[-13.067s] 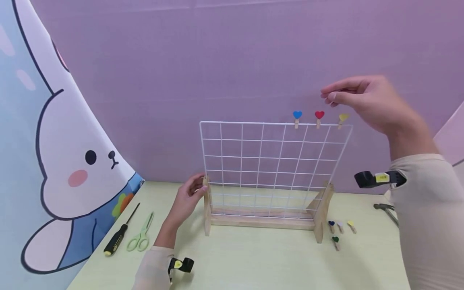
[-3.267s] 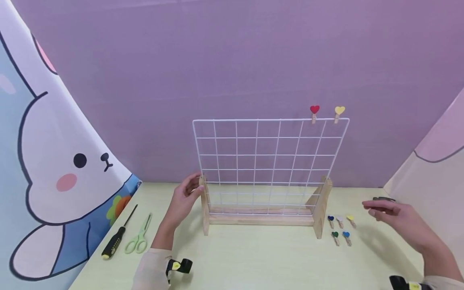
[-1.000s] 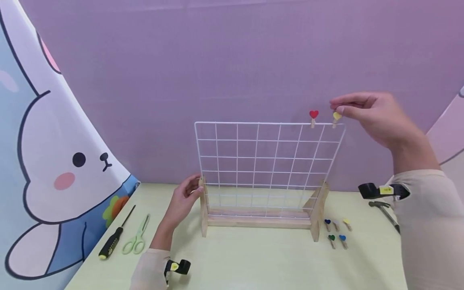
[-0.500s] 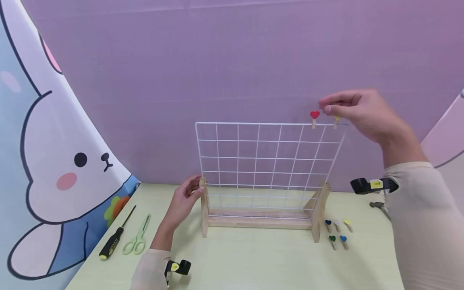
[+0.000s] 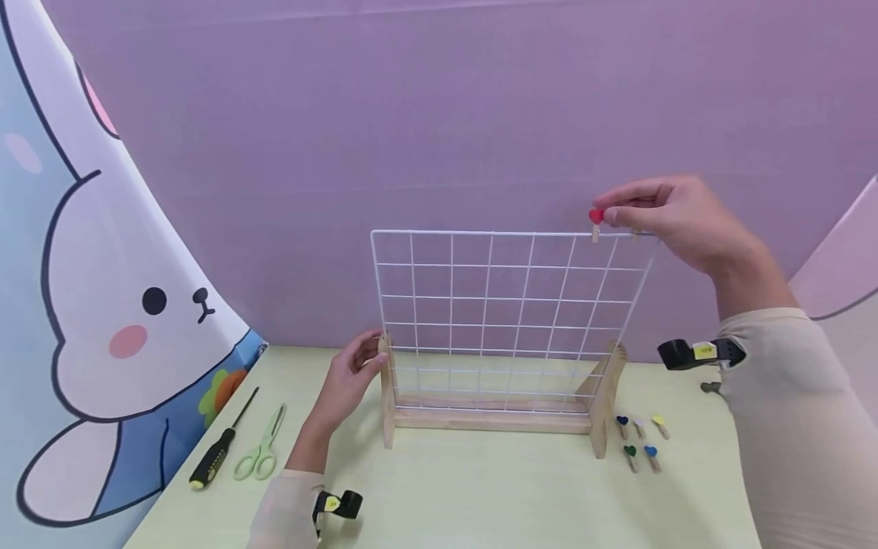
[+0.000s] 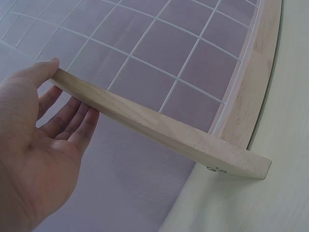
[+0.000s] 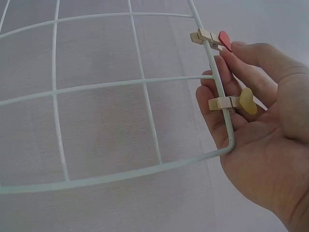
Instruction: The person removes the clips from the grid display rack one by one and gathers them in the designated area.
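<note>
A white wire grid (image 5: 480,232) stands upright in a wooden base. My left hand (image 5: 350,377) holds the base's left upright (image 6: 159,128), thumb on one side and fingers on the other. On the grid's top bar sit two small wooden clothespins with hearts. My right hand (image 5: 675,217) pinches the red-heart clothespin (image 7: 224,41) between thumb and index finger, its jaws still on the wire. The yellow-heart clothespin (image 7: 247,101) is clipped near the corner, in front of my curled lower fingers; in the head view my hand mostly hides it.
Right of the base lie several heart clothespins: dark blue (image 5: 623,423), pale (image 5: 639,425), yellow (image 5: 660,424), green (image 5: 630,455) and blue (image 5: 652,455). A hammer (image 5: 710,387) is partly behind my right sleeve. Scissors (image 5: 259,456) and a screwdriver (image 5: 216,457) lie at left.
The blue-heart clothespin went from the top bar to the table beside the green one. My right hand then rose and moved left past the yellow clothespin onto the red one. The left hand stays put.
</note>
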`<move>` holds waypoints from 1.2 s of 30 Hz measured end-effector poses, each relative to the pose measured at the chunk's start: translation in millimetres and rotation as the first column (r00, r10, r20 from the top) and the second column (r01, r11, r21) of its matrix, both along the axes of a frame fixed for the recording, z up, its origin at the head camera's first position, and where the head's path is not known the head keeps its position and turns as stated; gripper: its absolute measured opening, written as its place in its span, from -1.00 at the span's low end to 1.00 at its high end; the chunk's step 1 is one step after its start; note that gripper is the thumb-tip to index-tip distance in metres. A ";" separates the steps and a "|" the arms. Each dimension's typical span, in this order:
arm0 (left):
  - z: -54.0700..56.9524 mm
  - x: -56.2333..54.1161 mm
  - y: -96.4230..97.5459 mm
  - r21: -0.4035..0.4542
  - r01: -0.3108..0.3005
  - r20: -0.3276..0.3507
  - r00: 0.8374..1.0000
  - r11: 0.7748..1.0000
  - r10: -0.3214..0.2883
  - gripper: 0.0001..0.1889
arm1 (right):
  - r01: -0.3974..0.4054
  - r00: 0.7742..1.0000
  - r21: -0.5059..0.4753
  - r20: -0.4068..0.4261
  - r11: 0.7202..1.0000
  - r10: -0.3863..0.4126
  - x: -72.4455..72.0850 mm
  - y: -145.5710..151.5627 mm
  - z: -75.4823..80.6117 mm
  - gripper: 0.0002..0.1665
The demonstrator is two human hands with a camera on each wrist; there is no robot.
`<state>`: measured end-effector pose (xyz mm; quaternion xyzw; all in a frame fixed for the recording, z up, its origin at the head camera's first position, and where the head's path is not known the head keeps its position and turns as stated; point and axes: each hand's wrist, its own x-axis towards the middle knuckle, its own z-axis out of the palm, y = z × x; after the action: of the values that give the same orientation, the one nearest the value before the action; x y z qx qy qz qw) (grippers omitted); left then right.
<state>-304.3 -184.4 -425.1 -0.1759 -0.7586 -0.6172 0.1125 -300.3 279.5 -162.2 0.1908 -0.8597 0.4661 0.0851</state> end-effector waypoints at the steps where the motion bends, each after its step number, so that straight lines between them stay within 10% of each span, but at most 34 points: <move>1: -0.1 0.0 -0.1 0.001 0.000 -0.002 1.000 1.000 0.000 -0.49 | -0.004 1.000 0.006 0.003 1.000 0.004 -0.2 -0.9 0.2 -0.60; 36: -0.3 -0.1 3.6 0.012 0.017 0.005 1.000 1.000 -0.017 -0.50 | 0.101 0.995 -0.063 0.013 0.993 -0.101 5.0 -2.3 -6.9 -0.69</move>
<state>-304.4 -180.7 -425.5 -0.1801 -0.7536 -0.6231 0.1067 -295.4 277.2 -169.1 0.1420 -0.8535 0.4891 0.1105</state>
